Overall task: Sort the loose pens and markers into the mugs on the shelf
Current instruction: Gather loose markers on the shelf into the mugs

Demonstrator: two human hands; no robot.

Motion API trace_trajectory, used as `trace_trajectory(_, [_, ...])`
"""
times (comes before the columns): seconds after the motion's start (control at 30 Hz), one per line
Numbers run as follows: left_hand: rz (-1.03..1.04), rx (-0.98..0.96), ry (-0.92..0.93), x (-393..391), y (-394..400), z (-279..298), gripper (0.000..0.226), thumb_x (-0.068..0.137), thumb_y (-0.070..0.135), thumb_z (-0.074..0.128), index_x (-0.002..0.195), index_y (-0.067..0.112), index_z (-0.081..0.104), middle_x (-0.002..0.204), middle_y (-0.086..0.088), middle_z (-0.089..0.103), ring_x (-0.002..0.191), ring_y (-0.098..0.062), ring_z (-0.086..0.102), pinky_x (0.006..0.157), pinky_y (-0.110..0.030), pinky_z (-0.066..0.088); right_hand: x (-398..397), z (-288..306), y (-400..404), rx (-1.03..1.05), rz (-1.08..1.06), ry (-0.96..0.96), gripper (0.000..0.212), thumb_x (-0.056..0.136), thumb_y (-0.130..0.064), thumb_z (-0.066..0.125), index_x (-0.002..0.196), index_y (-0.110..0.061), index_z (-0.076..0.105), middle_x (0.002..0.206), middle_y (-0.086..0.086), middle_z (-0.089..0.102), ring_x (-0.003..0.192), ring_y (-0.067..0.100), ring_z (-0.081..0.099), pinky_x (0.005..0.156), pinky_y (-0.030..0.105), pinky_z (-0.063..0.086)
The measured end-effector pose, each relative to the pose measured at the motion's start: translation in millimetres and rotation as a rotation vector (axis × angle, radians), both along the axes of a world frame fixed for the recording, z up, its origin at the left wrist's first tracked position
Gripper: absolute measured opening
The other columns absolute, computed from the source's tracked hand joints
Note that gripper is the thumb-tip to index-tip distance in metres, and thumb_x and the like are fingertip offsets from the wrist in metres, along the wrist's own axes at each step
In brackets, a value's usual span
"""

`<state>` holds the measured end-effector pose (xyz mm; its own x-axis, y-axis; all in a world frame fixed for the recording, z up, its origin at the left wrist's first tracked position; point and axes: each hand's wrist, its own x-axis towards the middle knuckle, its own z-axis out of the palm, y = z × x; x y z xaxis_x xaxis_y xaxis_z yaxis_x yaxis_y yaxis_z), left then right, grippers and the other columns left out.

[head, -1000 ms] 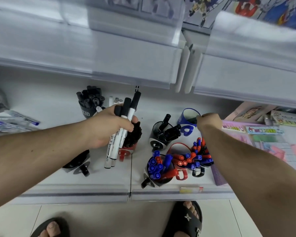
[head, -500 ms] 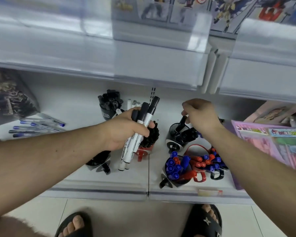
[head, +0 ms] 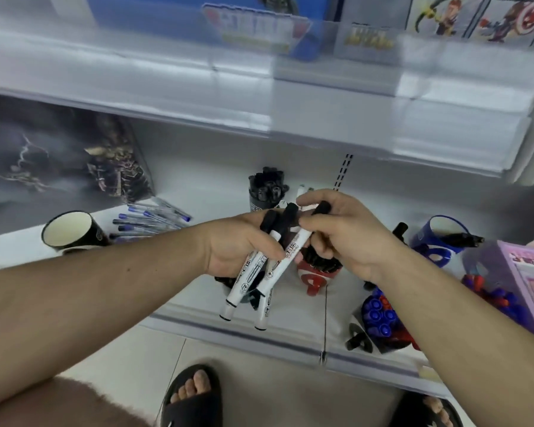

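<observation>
My left hand (head: 238, 241) grips a bunch of white markers (head: 253, 282) with black caps, their ends hanging down over the shelf's front. My right hand (head: 342, 232) has closed its fingers round one marker of that bunch near its cap. Under both hands stands a red mug (head: 316, 277) full of black markers. A black mug (head: 264, 192) of black markers stands behind. Blue and red markers fill a mug (head: 379, 318) at the front right. A blue mug (head: 441, 241) holds a black marker. An empty black mug (head: 71, 232) lies at the left beside loose blue pens (head: 151, 220).
The upper shelf's front (head: 259, 118) overhangs close above the hands. A dark picture box (head: 59, 161) stands at the back left, pink packaged goods (head: 524, 272) at the right. My sandalled feet (head: 191, 396) are on the tiled floor below the shelf edge (head: 259, 337).
My right hand left the mugs on the right and came across to the marker bunch in my left hand. The view swung left, bringing the empty black mug and blue pens into sight.
</observation>
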<state>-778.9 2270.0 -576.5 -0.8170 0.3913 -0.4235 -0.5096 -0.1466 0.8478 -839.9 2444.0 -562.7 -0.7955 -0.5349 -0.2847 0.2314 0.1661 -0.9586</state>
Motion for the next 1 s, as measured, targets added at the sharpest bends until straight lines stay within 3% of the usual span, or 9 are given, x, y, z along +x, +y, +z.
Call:
trace_trajectory(0.13, [-0.002,0.029,-0.013,10.4,-11.2,-5.9,0.054,0.064,-0.016,0.05,0.112,0.007,0.06,0.092,-0.013,0.07,0.084,-0.023,0.07,0.067,-0.031,0.056,7.0,0.3,-21.3,0.15,0.117,0.009,0.049,0.085,0.003,0.063,0.126,-0.021,0.054,0.064,0.017,0.059,0.041,0.017,0.041,0.038,0.024,0.027])
trace_trajectory(0.23, [0.01,0.03,-0.017,17.6,-20.7,-9.3,0.053,0.064,-0.016,0.049,0.11,0.009,0.063,0.096,-0.013,0.071,0.092,-0.026,0.07,0.073,-0.034,0.058,10.8,-3.1,-36.3,0.192,0.164,0.027,0.056,0.081,0.001,0.068,0.128,-0.026,0.053,0.068,0.02,0.062,0.05,0.024,0.045,0.04,0.025,0.027])
trace_trajectory(0.37, [0.084,0.116,-0.022,22.5,-34.7,-13.1,0.06,0.068,-0.015,0.052,0.123,0.008,0.057,0.106,-0.017,0.069,0.103,-0.034,0.067,0.087,-0.039,0.055,12.7,-11.5,-46.4,0.083,0.115,-0.064,0.046,0.086,0.0,0.069,0.125,-0.019,0.058,0.079,0.01,0.067,0.053,0.014,0.052,0.045,0.025,0.031])
trace_trajectory(0.53, [0.14,0.097,-0.018,27.5,-51.1,-20.4,0.051,0.074,-0.01,0.054,0.124,0.004,0.058,0.125,-0.027,0.06,0.121,-0.043,0.055,0.106,-0.058,0.04,14.1,-14.8,-52.2,-0.028,0.033,-0.122,0.036,0.09,0.005,0.061,0.12,-0.016,0.061,0.067,0.003,0.06,0.041,0.006,0.044,0.039,0.017,0.03])
trace_trajectory(0.63, [0.18,0.088,-0.025,28.4,-58.5,-23.9,0.039,0.076,-0.005,0.058,0.109,0.01,0.07,0.117,-0.027,0.064,0.119,-0.046,0.055,0.102,-0.062,0.041,14.0,-17.3,-55.7,-0.011,0.015,-0.051,0.034,0.091,0.007,0.059,0.116,-0.016,0.063,0.069,0.005,0.059,0.045,0.01,0.044,0.043,0.021,0.035])
trace_trajectory(0.73, [0.203,0.047,-0.017,28.7,-60.3,-25.3,0.038,0.08,-0.003,0.06,0.118,0.005,0.063,0.116,-0.029,0.063,0.115,-0.046,0.057,0.095,-0.063,0.046,17.2,-20.5,-61.1,0.012,-0.003,0.012,0.036,0.091,0.007,0.059,0.12,-0.015,0.061,0.076,0.005,0.06,0.048,0.012,0.049,0.045,0.024,0.04])
trace_trajectory(0.83, [0.184,-0.096,0.047,28.8,-58.1,-25.7,0.033,0.091,-0.006,0.055,0.123,0.002,0.055,0.116,-0.029,0.064,0.105,-0.039,0.065,0.094,-0.053,0.05,20.0,-23.1,-68.6,0.064,-0.027,0.047,0.037,0.091,0.005,0.06,0.122,-0.014,0.059,0.078,0.005,0.059,0.046,0.01,0.051,0.045,0.025,0.042])
trace_trajectory(1.0, [0.192,-0.492,0.295,27.4,-55.1,-16.2,0.031,0.087,-0.006,0.062,0.111,0.013,0.06,0.093,-0.001,0.067,0.085,-0.007,0.063,0.082,-0.018,0.05,29.4,-23.6,-81.9,0.111,0.018,0.036,0.029,0.092,-0.01,0.063,0.118,-0.02,0.061,0.061,0.004,0.063,0.041,0.01,0.052,0.042,0.025,0.042])
